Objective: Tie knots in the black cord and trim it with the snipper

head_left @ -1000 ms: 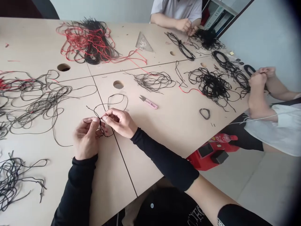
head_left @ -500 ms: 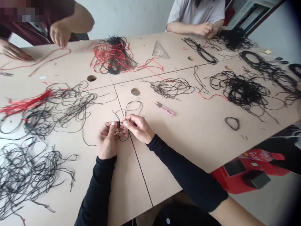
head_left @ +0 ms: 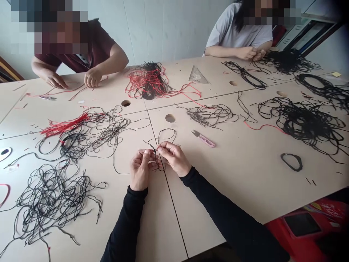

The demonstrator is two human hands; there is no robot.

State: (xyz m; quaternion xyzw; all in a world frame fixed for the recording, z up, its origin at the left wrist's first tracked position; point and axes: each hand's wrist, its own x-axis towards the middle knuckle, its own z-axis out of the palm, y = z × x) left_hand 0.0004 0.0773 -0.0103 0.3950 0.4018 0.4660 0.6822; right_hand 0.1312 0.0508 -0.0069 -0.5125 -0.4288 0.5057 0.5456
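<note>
Holding a knotted blk cord (head_left: 154, 151), the fingers of L hand (head_left: 140, 170) and R hand (head_left: 175, 157) are pinched narrow, over the surface (head_left: 158, 225). Pink snips (head_left: 207, 141) lie approx. 2-3 o'clock from it, a blk tangle (head_left: 43, 203) at 8 o'clock.

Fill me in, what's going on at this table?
The left hand and right hand pinch a thin black cord over the table. Pink-handled snips lie to their right, untouched. Across the table, a person in maroon handles red cord; another in a pale shirt works beside a black cord pile.
</note>
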